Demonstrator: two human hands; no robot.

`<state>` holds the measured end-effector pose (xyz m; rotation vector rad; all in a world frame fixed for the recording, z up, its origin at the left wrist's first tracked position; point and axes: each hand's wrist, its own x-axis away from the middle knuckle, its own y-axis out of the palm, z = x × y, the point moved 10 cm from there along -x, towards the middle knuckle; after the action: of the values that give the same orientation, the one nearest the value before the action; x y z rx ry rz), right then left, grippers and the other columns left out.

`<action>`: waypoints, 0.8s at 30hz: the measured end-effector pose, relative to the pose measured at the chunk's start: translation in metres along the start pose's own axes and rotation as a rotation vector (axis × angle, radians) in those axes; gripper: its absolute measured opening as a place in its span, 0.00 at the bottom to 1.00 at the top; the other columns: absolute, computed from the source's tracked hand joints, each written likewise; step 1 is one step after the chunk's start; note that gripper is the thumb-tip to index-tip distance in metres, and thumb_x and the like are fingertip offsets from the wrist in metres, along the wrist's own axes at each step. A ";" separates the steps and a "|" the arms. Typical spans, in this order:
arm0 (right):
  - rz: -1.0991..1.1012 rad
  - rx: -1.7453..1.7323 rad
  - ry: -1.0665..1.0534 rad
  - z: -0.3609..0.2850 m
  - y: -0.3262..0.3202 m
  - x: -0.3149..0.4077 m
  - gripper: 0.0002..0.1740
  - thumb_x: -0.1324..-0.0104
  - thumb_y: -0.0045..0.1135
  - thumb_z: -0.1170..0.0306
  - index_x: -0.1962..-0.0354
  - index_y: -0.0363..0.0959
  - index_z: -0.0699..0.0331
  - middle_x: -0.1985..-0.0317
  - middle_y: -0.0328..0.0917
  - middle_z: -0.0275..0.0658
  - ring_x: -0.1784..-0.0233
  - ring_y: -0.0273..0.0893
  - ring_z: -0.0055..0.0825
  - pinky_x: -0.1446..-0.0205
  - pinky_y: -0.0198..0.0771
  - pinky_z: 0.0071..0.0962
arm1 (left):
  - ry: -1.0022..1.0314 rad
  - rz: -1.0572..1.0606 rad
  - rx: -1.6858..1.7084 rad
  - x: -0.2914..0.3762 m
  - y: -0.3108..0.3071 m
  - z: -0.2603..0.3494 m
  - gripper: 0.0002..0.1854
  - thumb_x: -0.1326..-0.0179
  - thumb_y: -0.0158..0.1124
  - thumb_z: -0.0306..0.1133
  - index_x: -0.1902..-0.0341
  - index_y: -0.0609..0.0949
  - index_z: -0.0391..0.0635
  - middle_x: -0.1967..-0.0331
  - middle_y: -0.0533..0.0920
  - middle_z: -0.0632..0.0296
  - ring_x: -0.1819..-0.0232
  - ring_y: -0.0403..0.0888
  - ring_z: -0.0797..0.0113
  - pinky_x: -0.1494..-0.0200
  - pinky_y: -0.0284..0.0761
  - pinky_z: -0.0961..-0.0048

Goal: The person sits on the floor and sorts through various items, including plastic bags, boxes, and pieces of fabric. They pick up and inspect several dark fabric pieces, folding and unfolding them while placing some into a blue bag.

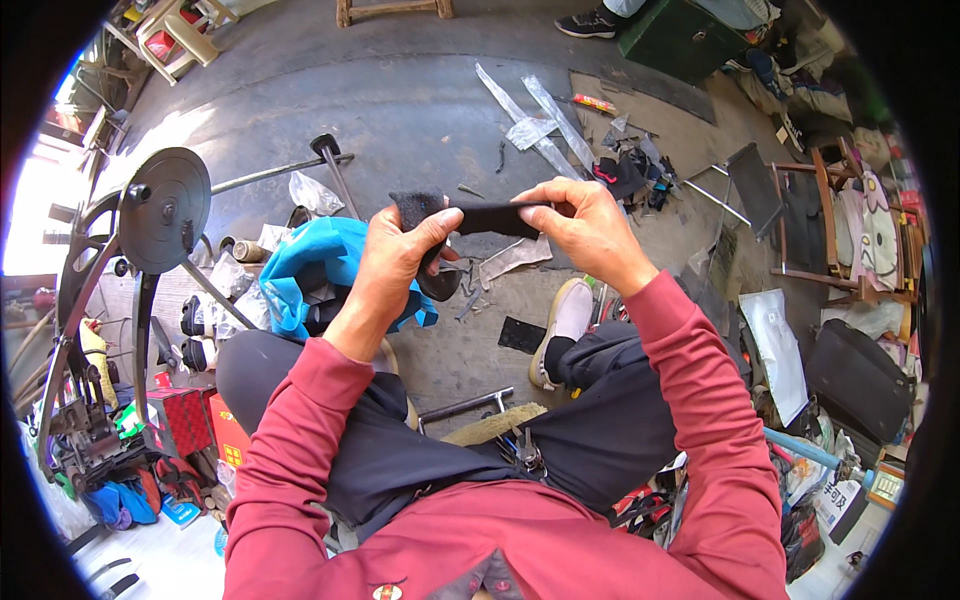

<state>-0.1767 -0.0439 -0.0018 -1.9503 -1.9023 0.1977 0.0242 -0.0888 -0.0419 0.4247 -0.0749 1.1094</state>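
Note:
A black strap [491,219] stretches between my hands above the floor. My left hand [409,247] holds a dark item with a fuzzy black part [417,206] at its top and a smooth, rounded dark part [439,283] below; what the whole item is I cannot tell. The thumb of that hand presses on it where the strap begins. My right hand [581,225] pinches the strap's far end between thumb and fingers. Behind and below my left hand lies a bright blue fabric bag [322,255], partly hidden by the hand and wrist.
A hand-cranked machine with a large black wheel [166,210] stands at left. Scraps and clear plastic strips [525,120] lie on the floor ahead. A wooden folding chair [825,217] and a black case [859,379] are at right. Another person's shoe [586,24] shows near a green box [679,37].

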 end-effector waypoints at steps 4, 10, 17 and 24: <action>0.059 0.067 -0.121 -0.008 -0.006 0.000 0.14 0.35 0.64 0.67 0.57 0.85 0.69 0.58 0.82 0.37 0.66 0.74 0.21 0.60 0.71 0.26 | 0.015 0.052 -0.072 0.002 -0.004 0.003 0.15 0.37 0.75 0.38 0.55 0.82 0.42 0.68 0.84 0.64 0.75 0.82 0.75 0.75 0.68 0.82; -0.096 -0.140 0.064 0.009 0.008 -0.001 0.15 0.29 0.60 0.64 0.58 0.84 0.69 0.63 0.83 0.30 0.67 0.73 0.13 0.60 0.71 0.20 | 0.086 0.067 -0.043 0.003 -0.001 0.014 0.17 0.36 0.73 0.39 0.50 0.84 0.41 0.65 0.85 0.65 0.72 0.82 0.77 0.70 0.71 0.83; -0.170 -0.499 0.174 0.011 0.021 0.005 0.15 0.24 0.56 0.60 0.59 0.81 0.65 0.68 0.82 0.27 0.67 0.78 0.11 0.61 0.74 0.18 | -0.018 -0.103 0.167 0.001 0.013 0.002 0.12 0.30 0.67 0.40 0.65 0.79 0.46 0.81 0.75 0.69 0.86 0.65 0.80 0.73 0.80 0.72; -0.163 -0.529 0.193 0.010 0.021 0.004 0.16 0.24 0.55 0.58 0.60 0.80 0.63 0.69 0.81 0.28 0.71 0.79 0.13 0.65 0.74 0.17 | -0.130 -0.192 0.240 0.005 0.021 -0.011 0.20 0.33 0.70 0.42 0.49 0.78 0.39 0.76 0.78 0.67 0.87 0.66 0.80 0.70 0.82 0.69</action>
<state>-0.1608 -0.0375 -0.0183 -2.0135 -2.1136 -0.5756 0.0061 -0.0723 -0.0446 0.7047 -0.0143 0.9037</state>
